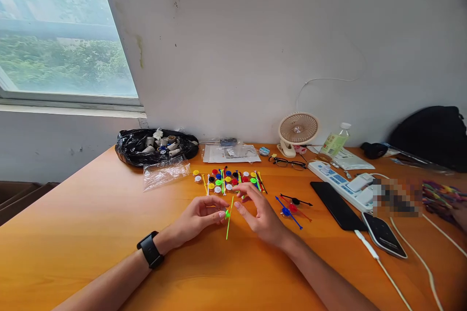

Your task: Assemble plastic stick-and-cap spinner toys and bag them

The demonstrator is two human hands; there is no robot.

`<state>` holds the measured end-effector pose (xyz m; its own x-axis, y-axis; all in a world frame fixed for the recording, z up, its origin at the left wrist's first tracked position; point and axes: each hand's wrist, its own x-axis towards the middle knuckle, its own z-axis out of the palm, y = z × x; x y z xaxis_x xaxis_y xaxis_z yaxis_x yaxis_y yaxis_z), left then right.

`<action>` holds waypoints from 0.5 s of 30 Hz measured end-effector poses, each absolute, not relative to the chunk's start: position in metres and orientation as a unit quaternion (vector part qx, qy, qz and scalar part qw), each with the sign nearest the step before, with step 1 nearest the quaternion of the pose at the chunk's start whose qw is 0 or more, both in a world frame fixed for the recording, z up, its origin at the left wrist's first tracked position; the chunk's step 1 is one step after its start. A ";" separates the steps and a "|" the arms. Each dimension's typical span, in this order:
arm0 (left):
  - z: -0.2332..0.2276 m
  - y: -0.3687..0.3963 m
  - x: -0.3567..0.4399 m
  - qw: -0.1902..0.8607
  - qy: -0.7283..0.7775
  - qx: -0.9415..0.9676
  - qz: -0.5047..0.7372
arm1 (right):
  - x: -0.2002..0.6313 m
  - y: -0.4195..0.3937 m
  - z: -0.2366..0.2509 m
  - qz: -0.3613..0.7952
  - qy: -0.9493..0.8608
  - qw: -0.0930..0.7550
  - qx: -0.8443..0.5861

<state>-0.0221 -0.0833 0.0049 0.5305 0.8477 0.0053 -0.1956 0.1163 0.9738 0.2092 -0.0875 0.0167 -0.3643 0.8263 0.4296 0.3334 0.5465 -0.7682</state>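
Note:
My left hand (200, 215), with a black watch on its wrist, pinches a small green disc with a thin green stick (229, 217) through it, just above the orange table (91, 214). My right hand (260, 214) hovers close beside it, fingers spread and holding nothing. Just beyond both hands lies a cluster of several coloured discs and sticks (228, 180). To the right of my right hand lie assembled blue (288, 212), red and black (296, 200) stick-and-disc pieces.
A black bag of small spools (155, 146) and a clear plastic bag (166, 173) lie at the back left. Glasses (288, 162), a small fan (298, 131), a bottle (334, 142), a power strip (345, 183), two phones (337, 204) and cables fill the right side.

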 end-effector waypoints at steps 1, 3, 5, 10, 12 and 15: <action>0.004 -0.083 -0.022 0.684 0.304 0.539 0.386 | 0.210 -0.088 0.017 0.282 -0.771 0.424 -0.382; 0.004 -0.083 -0.022 0.679 0.314 0.531 0.398 | 0.212 -0.091 0.017 0.285 -0.769 0.422 -0.387; 0.005 -0.082 -0.023 0.668 0.324 0.528 0.412 | 0.214 -0.093 0.018 0.305 -0.770 0.413 -0.380; 0.002 -0.080 -0.024 0.641 0.337 0.538 0.432 | 0.217 -0.093 0.014 0.361 -0.782 0.340 -0.379; -0.001 -0.077 -0.026 0.624 0.345 0.532 0.456 | 0.217 -0.091 0.012 0.435 -0.773 0.273 -0.372; -0.003 -0.074 -0.028 0.609 0.354 0.522 0.481 | 0.217 -0.088 0.012 0.493 -0.739 0.285 -0.360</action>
